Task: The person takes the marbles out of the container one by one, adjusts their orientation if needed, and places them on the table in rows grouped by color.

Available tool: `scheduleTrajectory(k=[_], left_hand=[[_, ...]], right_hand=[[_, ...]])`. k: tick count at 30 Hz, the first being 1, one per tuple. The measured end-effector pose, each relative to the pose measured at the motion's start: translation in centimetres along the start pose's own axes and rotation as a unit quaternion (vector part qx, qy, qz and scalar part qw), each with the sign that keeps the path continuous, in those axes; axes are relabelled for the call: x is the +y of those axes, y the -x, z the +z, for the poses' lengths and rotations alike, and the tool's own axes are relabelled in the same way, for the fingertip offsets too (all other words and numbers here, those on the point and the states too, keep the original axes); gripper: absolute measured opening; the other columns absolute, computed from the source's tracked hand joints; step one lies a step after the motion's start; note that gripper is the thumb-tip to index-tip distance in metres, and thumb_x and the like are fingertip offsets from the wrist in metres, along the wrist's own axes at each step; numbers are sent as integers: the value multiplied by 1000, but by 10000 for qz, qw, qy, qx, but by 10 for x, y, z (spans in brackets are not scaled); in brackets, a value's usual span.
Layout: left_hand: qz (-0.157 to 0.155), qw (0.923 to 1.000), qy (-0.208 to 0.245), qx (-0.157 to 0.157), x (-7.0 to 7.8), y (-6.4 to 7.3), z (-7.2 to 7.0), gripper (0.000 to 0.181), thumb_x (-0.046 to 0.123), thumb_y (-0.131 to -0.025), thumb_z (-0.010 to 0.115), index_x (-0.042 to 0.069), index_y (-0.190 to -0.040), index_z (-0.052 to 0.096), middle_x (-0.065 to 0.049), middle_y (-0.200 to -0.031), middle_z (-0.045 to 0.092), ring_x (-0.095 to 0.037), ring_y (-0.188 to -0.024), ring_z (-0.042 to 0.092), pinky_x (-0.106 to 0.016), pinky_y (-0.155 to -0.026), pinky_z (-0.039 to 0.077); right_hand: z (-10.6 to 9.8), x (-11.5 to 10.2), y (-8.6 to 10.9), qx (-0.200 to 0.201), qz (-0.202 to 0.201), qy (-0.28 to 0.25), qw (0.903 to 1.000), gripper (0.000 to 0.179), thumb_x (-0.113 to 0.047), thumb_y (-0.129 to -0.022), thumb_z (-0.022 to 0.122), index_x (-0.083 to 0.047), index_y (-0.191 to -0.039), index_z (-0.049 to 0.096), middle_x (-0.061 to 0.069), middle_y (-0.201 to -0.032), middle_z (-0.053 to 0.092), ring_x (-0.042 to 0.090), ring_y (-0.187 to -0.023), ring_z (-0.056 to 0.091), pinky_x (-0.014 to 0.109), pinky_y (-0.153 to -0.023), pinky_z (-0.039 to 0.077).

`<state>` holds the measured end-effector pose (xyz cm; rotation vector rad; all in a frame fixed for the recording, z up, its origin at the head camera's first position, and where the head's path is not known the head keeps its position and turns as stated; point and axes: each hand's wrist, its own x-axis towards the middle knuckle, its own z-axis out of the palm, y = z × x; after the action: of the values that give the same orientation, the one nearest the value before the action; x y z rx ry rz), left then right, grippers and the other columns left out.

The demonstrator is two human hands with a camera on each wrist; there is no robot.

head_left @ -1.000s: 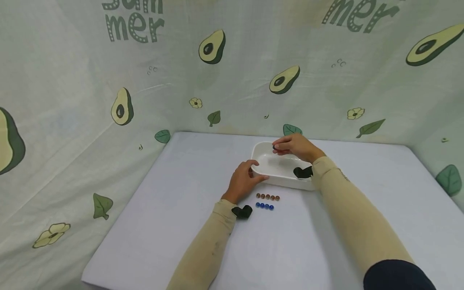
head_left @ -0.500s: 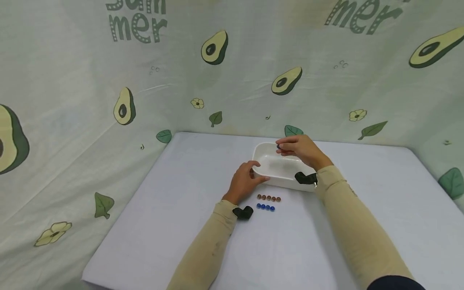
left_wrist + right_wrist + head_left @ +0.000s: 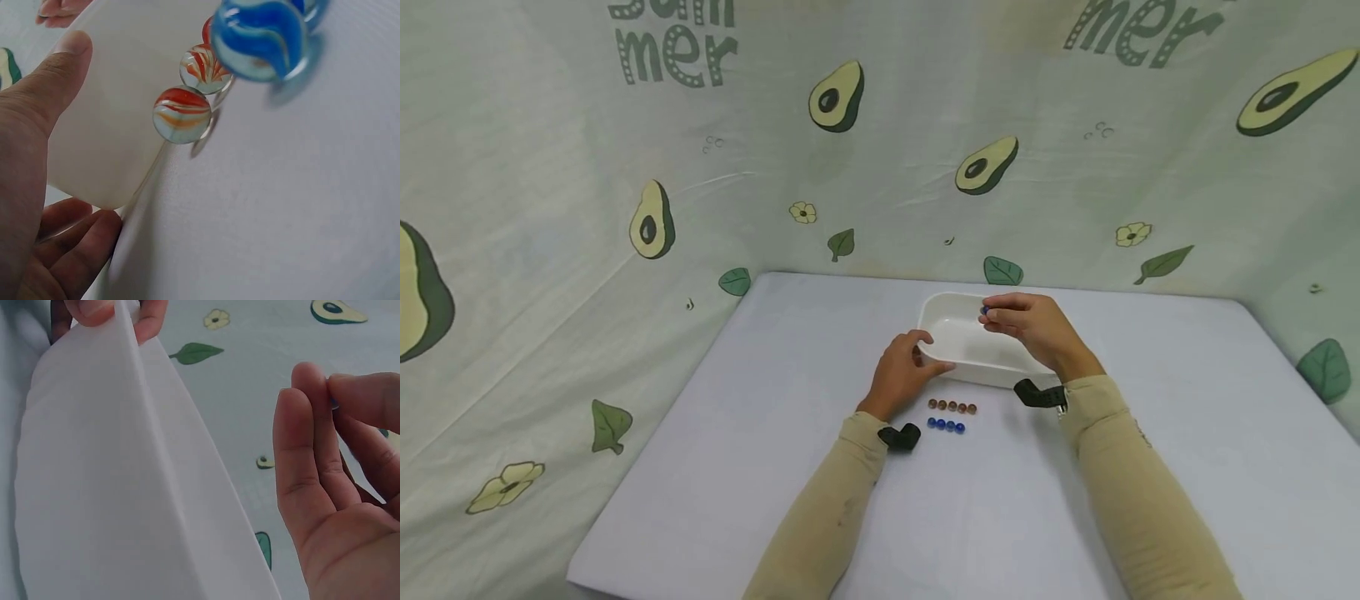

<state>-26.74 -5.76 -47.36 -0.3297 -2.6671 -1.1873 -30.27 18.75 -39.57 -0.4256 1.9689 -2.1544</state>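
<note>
My left hand (image 3: 897,375) grips the near left corner of a white tray (image 3: 958,337), thumb along its front wall and fingers round the left end. Over the back part of the tray, my right hand (image 3: 1037,329) pinches a blue marble (image 3: 986,310) between thumb and fingertips. Only a sliver of that marble (image 3: 335,404) shows in the right wrist view. In front of the tray lie a row of orange-brown marbles (image 3: 952,406) and, nearer, a row of blue marbles (image 3: 951,426). Close up in the left wrist view, a clear marble with red and orange swirls (image 3: 182,114) sits by the tray wall.
A white-covered table (image 3: 760,450) carries everything and extends to both sides. Behind it hangs a pale cloth (image 3: 895,225) printed with avocados and leaves. Black wrist cameras (image 3: 901,437) are worn on both forearms; the right forearm passes over the tray's right end.
My right hand has shifted to the right and slightly nearer, still pinching the blue marble. The left hand keeps its grip on the tray, and both marble rows are unchanged.
</note>
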Motion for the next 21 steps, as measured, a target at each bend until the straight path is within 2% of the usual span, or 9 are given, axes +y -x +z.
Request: scheduleTrajectory(k=[4,11,17,21], left_hand=[[10,10000,29,-12,0,-1,0,53,49,-82,80,19,-119,58,0,-97,54,-15,-86,51,-29,-72,45],[50,9999,82,45,-1,-2,0,53,50,-82,81,20,-119,58,0,-97,54,-15,-86,51,-30,-72,45],[-6,10000,37,25,-2,-1,1,54,52,-82,80,21,-120,58,1,-97,54,-15,-86,51,-30,-71,45],[37,10000,69,58,-2,0,0,54,51,-82,80,20,-120,58,0,-96,54,-15,-85,52,-30,-70,45]], right_hand=[[5,3,10,105,-139,0,9998,42,-2,-95,68,21,-127,53,10,-103,70,20,-97,71,31,-89,53],[13,5,21,72,-391,75,9992,39,-3,-96,66,20,-125,54,12,-104,69,18,-96,70,31,-89,53],[16,4,32,144,-338,411,9985,43,-10,-97,67,17,-128,54,15,-111,66,21,-102,69,31,-90,52],[18,4,44,106,-264,711,9971,39,-11,-97,68,13,-126,58,17,-113,65,24,-103,69,31,-90,52]])
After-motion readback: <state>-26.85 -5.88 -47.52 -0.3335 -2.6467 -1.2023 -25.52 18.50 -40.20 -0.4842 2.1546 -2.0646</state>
